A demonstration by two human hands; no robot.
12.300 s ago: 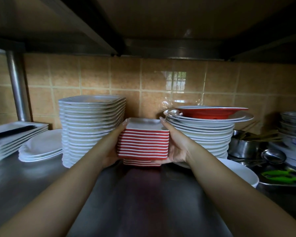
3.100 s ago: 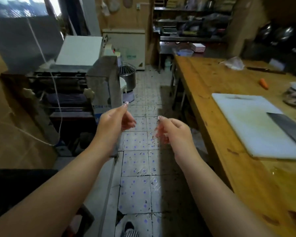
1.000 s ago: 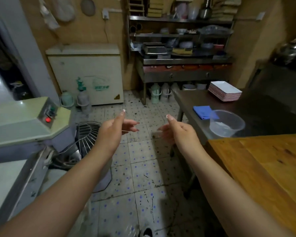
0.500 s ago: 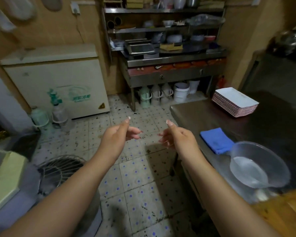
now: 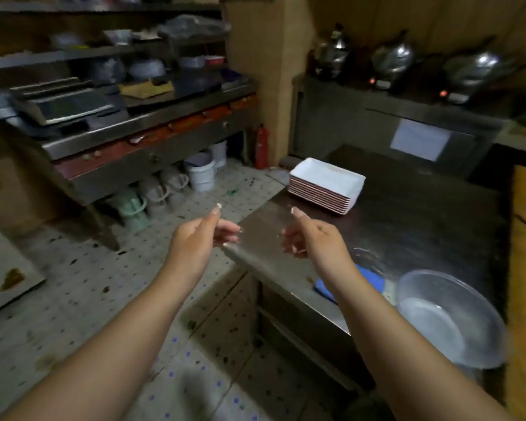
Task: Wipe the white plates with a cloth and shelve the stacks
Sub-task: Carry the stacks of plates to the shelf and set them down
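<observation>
**Steel counter corner, both hands bare and empty**

Steel counter (image 5: 407, 226) ends in a corner just beneath the left hand (image 5: 195, 241) and right hand (image 5: 313, 238), both loosely curled and holding nothing. Tiled floor (image 5: 88, 284) lies open to the left. White plates (image 5: 327, 185) sit stacked near the counter's far edge. Blue cloth (image 5: 368, 279) lies partly hidden by the right forearm, beside a clear plastic bowl (image 5: 450, 317); its contents cannot be made out.

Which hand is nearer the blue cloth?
Right. The right hand hovers just above the blue cloth; the left hand hangs over the floor, off the counter.
</observation>
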